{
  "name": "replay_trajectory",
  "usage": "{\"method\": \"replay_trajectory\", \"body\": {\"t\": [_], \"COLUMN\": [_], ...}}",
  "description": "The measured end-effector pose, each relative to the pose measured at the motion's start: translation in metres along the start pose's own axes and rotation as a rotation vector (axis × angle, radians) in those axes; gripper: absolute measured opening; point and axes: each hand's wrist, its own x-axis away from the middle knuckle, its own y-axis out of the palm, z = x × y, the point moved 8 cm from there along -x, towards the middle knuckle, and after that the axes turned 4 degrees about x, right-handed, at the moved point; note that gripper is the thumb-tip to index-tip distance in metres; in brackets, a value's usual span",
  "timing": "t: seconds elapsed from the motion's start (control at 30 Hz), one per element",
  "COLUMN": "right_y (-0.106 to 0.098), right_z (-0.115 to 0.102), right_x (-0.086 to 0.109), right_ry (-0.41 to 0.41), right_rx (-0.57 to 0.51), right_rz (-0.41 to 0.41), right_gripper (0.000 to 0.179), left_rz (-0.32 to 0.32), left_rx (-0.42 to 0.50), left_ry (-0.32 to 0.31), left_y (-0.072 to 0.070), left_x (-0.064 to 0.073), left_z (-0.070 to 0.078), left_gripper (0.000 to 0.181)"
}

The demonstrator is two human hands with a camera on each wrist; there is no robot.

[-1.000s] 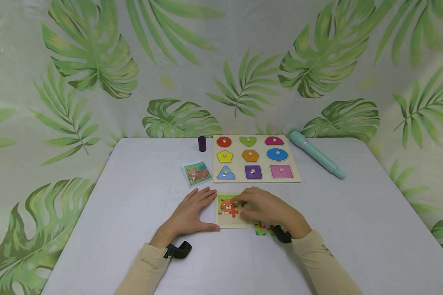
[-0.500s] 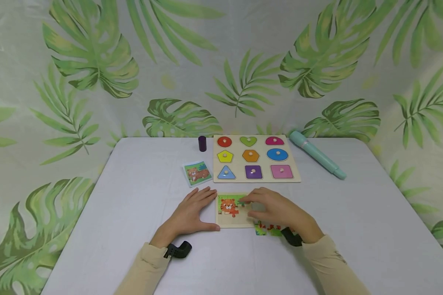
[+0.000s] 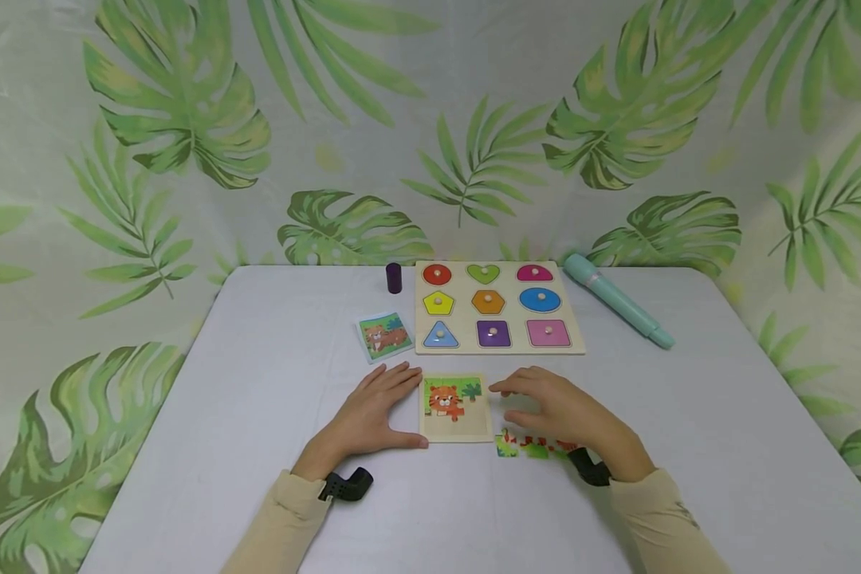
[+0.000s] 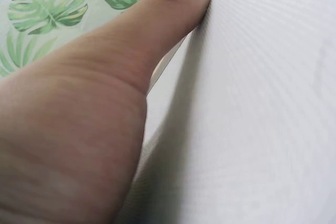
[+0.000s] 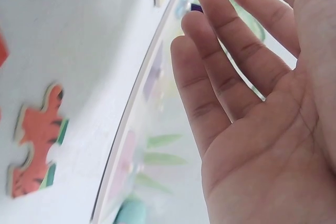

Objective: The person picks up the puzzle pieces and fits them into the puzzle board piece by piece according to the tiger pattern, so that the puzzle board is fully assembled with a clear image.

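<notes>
A small square wooden puzzle tray [image 3: 473, 429] lies in front of me. Tiger-face pieces [image 3: 443, 399] and a green leafy piece [image 3: 472, 389] fill its upper part; bare wood shows at the lower right. My left hand [image 3: 362, 418] rests along the tray's left side, fingertips at the upper corner and thumb at the lower one. Just right of the tray hovers my right hand [image 3: 567, 408], fingers loosely bent and holding nothing. Beneath it are several loose pieces [image 3: 506, 445], partly hidden by the wrist. One orange striped piece [image 5: 39, 137] shows clearly in the right wrist view.
Behind the tray lies a larger knobbed shape board [image 3: 459, 288]. A tiger picture card [image 3: 383, 338] is at its left, with a dark purple cylinder [image 3: 394, 278] farther back. A mint-green wand-like object [image 3: 617, 301] lies at the back right, near the leaf-patterned curtain.
My right hand has drawn back to the right from over the tray, uncovering the green leafy piece and more loose pieces. The left hand has stayed in place.
</notes>
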Motion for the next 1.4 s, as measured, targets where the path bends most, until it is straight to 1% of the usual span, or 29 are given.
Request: {"method": "replay_trajectory", "body": {"t": [0.2, 0.4, 0.57, 0.77, 0.87, 1.03, 1.3, 1.4], "right_y": [-0.003, -0.010, -0.013, -0.015, -0.016, -0.016, -0.018, -0.018], "right_z": [0.011, 0.023, 0.032, 0.040, 0.044, 0.051, 0.056, 0.061], "right_x": [0.010, 0.020, 0.028, 0.038, 0.042, 0.050, 0.060, 0.064], "right_ry": [0.034, 0.038, 0.050, 0.029, 0.037, 0.065, 0.062, 0.079], "right_rx": [-0.005, 0.017, 0.026, 0.045, 0.054, 0.050, 0.057, 0.068], "right_rz": [0.015, 0.054, 0.064, 0.098, 0.113, 0.115, 0.131, 0.124], "right_gripper": [0.042, 0.042, 0.042, 0.040, 0.041, 0.041, 0.042, 0.042], "left_rz": [0.002, 0.001, 0.002, -0.003, -0.006, -0.014, -0.010, -0.007], "left_rx": [-0.003, -0.006, -0.001, -0.004, -0.010, -0.009, 0.001, -0.001], "left_ry": [-0.001, 0.005, 0.010, 0.007, 0.003, -0.005, -0.009, -0.006], "left_y": [0.001, 0.001, 0.000, -0.001, -0.001, 0.000, 0.001, 0.001], "left_x": [-0.001, -0.001, -0.001, -0.001, -0.002, -0.002, -0.002, -0.002], "left_z": [-0.002, -0.002, -0.001, 0.000, -0.001, -0.002, -0.002, -0.002], "left_gripper": [0.107, 0.108, 0.108, 0.108, 0.108, 0.108, 0.107, 0.107]}}
